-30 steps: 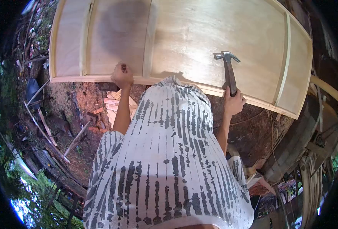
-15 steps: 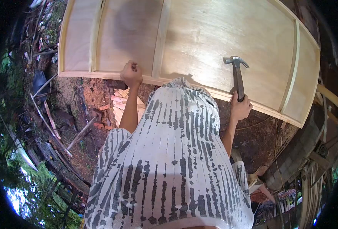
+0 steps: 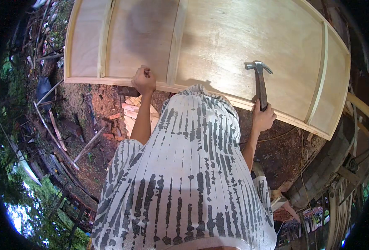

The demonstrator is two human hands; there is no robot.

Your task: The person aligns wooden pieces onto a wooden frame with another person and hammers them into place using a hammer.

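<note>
A claw hammer [image 3: 259, 85] with a dark handle and metal head is gripped in my right hand [image 3: 263, 118], its head pointing away from me over the panel. My left hand [image 3: 144, 80] is closed in a fist at the near edge of the wooden panel [image 3: 226, 46]; whatever its curled fingers hold, if anything, is too small to make out. The panel is pale plywood framed with light wood strips, and a cross strip [image 3: 176, 46] runs just right of my left hand. The near frame strip [image 3: 293, 121] passes by both hands.
Offcuts of wood [image 3: 136, 114] lie on the ground below the panel's near edge. Thin poles [image 3: 53, 129] lean at the left. A grey block wall [image 3: 313, 179] and stacked timber [image 3: 336, 216] stand at the right.
</note>
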